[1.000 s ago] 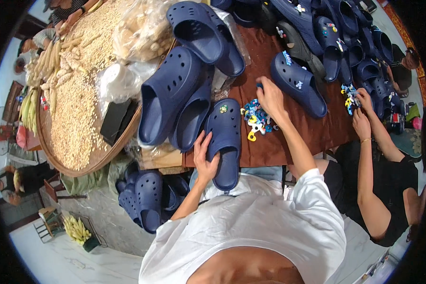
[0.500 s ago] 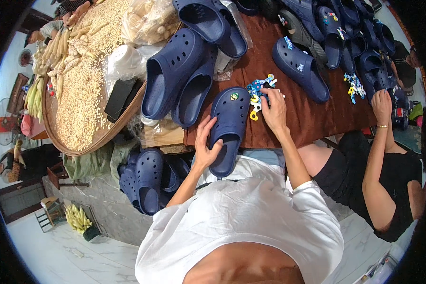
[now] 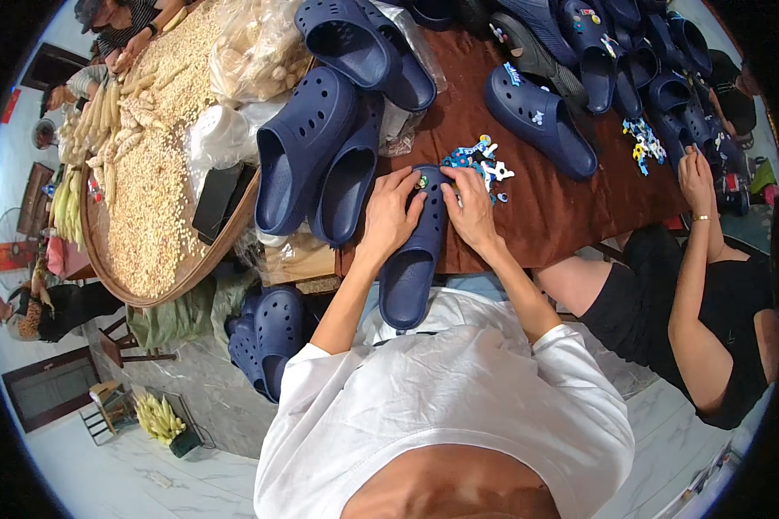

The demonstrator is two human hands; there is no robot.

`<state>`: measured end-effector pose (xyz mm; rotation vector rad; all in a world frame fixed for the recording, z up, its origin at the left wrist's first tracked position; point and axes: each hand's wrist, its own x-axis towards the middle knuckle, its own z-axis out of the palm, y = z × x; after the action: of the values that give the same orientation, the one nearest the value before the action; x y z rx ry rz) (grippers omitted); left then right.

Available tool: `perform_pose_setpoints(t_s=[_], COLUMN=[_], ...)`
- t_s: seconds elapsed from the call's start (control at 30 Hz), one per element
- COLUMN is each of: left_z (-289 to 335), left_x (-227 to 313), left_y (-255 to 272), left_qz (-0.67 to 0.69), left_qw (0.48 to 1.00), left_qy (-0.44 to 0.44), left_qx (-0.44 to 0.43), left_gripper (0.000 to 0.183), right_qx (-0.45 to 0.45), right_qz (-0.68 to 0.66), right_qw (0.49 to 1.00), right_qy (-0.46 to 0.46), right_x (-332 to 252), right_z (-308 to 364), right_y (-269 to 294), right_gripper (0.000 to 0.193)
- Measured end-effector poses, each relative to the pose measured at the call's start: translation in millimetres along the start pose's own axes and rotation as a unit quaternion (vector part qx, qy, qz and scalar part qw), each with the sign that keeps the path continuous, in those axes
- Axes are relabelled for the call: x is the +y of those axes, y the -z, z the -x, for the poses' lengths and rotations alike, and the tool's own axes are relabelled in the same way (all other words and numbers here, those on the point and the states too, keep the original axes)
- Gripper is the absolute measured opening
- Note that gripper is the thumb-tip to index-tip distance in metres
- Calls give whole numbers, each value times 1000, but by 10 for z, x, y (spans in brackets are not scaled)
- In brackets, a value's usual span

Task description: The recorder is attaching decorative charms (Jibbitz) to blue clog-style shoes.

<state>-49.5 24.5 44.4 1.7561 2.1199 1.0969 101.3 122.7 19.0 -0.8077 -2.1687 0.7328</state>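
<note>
A navy blue clog (image 3: 407, 281) lies in front of me with its toe pointing away, over the table's near edge. On its toe sits a small green-and-yellow shoe charm (image 3: 422, 182). My left hand (image 3: 391, 212) is closed around the left side of the toe, thumb next to the charm. At the toe's right side, my right hand (image 3: 469, 208) has its fingers bent together against the clog; anything between them is hidden. Just beyond it lies a pile of colourful shoe charms (image 3: 480, 160) on the brown cloth (image 3: 545, 212).
More blue clogs (image 3: 307, 138) stand to the left, and a decorated clog (image 3: 541, 121) lies to the right. A large round tray (image 3: 190, 290) holds corn kernels and a black phone-like slab (image 3: 223, 203). Beside me on the right sits a person (image 3: 692, 320) near another charm pile (image 3: 643, 147).
My right hand has moved left from the charm pile to the clog's toe. My left hand has slid up from the clog's middle to its toe.
</note>
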Motion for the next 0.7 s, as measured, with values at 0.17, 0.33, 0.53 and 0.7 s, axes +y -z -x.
perform_pose_setpoints(t_s=[0.17, 0.33, 0.53, 0.7], left_z=[-66, -158, -189, -180], left_x=[84, 56, -13, -78], left_y=[37, -68, -148, -183], left_qz=[-39, -35, -4, 59], left_qw=[999, 998, 998, 995], left_qy=[-9, 3, 30, 51], left_qx=[-3, 47, 60, 58], left_gripper=[34, 22, 22, 21], right_qx=[12, 25, 34, 34], right_qz=[26, 34, 29, 15], right_qw=[1000, 999, 999, 999], right_qy=[7, 16, 8, 7], right_x=[58, 87, 113, 112], right_z=[-5, 23, 38, 30], right_y=[-141, -216, -243, -244], right_gripper=[29, 29, 30, 30])
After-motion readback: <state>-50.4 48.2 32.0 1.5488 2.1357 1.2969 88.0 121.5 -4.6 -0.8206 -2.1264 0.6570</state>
